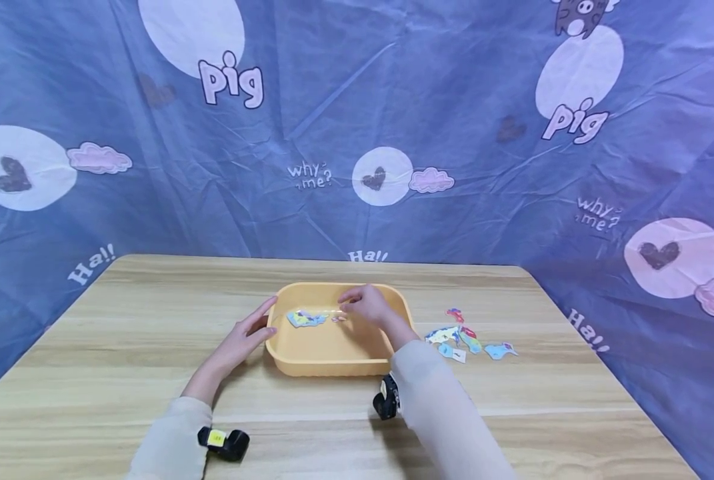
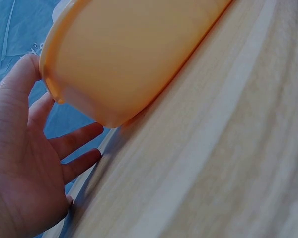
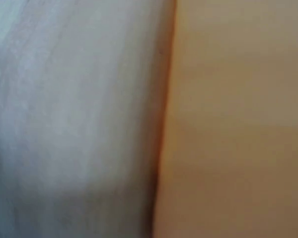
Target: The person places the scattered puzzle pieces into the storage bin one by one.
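Overhead, backdrop lettering — "pig", "why me?", "Ha!!".

The tray looks like smooth yellow-orange plastic with a soft, half-matt sheen. The table is pale wood or wood-look laminate, with fine straight grain and a matt, even face. The puzzle pieces beside the tray seem to be printed card, flat and slightly glossy. The backdrop is thin creased blue cloth, matt. The sleeves are soft, pale knitted fabric.
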A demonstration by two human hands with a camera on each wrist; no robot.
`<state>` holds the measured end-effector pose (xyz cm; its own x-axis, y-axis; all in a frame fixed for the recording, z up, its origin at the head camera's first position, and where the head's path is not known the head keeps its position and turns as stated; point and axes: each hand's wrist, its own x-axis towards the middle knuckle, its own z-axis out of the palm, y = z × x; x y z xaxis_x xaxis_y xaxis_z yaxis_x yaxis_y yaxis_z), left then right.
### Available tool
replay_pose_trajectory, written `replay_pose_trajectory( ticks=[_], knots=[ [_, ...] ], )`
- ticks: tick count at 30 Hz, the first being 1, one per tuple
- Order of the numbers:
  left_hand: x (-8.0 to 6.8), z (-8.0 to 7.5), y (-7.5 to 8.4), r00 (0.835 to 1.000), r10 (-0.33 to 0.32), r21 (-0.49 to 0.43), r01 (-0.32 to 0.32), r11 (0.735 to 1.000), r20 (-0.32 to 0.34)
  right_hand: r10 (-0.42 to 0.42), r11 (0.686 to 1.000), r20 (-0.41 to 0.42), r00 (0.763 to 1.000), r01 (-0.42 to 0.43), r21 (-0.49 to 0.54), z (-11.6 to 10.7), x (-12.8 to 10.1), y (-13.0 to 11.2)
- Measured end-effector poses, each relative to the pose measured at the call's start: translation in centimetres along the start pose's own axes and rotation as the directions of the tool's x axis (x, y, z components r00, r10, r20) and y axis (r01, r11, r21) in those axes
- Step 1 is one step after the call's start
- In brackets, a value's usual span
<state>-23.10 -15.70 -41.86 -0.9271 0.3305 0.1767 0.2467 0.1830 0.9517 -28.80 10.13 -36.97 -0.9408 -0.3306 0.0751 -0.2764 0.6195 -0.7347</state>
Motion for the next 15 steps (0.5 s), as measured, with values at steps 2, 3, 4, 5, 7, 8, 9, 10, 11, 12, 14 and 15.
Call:
replay_pose_trajectory(
  ticks=[2, 3, 4, 5, 7, 8, 9, 10, 11, 12, 14, 15],
  knots=[
    [0.0, 0.0, -0.1, 1.0, -0.002, 0.001, 0.002, 1.0, 0.0, -0.021, 1.0, -0.008, 1.0, 0.021, -0.002, -0.4, -0.1, -0.2],
    [0.1, 0.0, -0.1, 1.0, -0.003, -0.001, 0.003, 1.0, -0.001, -0.026, 1.0, -0.01, 1.0, 0.026, -0.001, -0.6, -0.1, -0.3],
    [0.0, 0.0, -0.1, 1.0, -0.003, -0.001, 0.003, 1.0, 0.0, -0.039, 0.999, -0.009, 0.999, 0.039, 0.003, -0.7, -0.1, -0.4],
    [0.0, -0.1, -0.1, 1.0, -0.001, 0.0, 0.001, 1.0, 0.0, -0.047, 0.999, -0.008, 0.999, 0.047, 0.009, -0.9, 0.0, -0.4],
    [0.0, -0.1, -0.2, 1.0, -0.001, 0.003, 0.001, 1.0, -0.004, -0.061, 0.998, -0.008, 0.998, 0.061, 0.009, -1.2, 0.0, -0.5],
    [0.0, -0.1, -0.1, 1.0, 0.002, 0.003, -0.002, 1.0, -0.005, -0.067, 0.998, -0.004, 0.998, 0.067, 0.009, -1.4, 0.0, -0.5],
    [0.0, -0.1, -0.1, 1.0, 0.004, 0.002, -0.004, 1.0, -0.005, -0.075, 0.997, -0.002, 0.997, 0.075, 0.008, -1.6, 0.0, -0.4],
    [0.0, -0.1, -0.1, 1.0, 0.007, 0.004, -0.007, 1.0, -0.004, -0.083, 0.996, -0.001, 0.997, 0.083, 0.013, -1.8, 0.0, -0.4],
    [0.0, -0.1, -0.1, 1.0, 0.009, 0.004, -0.009, 1.0, -0.003, -0.087, 0.996, 0.0, 0.996, 0.087, 0.016, -2.1, -0.1, -0.4],
    [0.0, 0.0, -0.1, 1.0, 0.009, 0.001, -0.009, 1.0, -0.002, -0.095, 0.995, 0.001, 0.995, 0.095, 0.023, -2.3, -0.1, -0.3],
    [0.1, 0.0, -0.1, 1.0, 0.009, -0.003, -0.009, 1.0, 0.001, -0.113, 0.993, 0.0, 0.994, 0.113, 0.04, -2.9, -0.3, -0.2],
    [0.1, 0.0, -0.1, 1.0, 0.01, -0.007, -0.01, 1.0, 0.003, -0.121, 0.991, -0.003, 0.993, 0.121, 0.054, -3.2, -0.4, -0.1]
  ],
)
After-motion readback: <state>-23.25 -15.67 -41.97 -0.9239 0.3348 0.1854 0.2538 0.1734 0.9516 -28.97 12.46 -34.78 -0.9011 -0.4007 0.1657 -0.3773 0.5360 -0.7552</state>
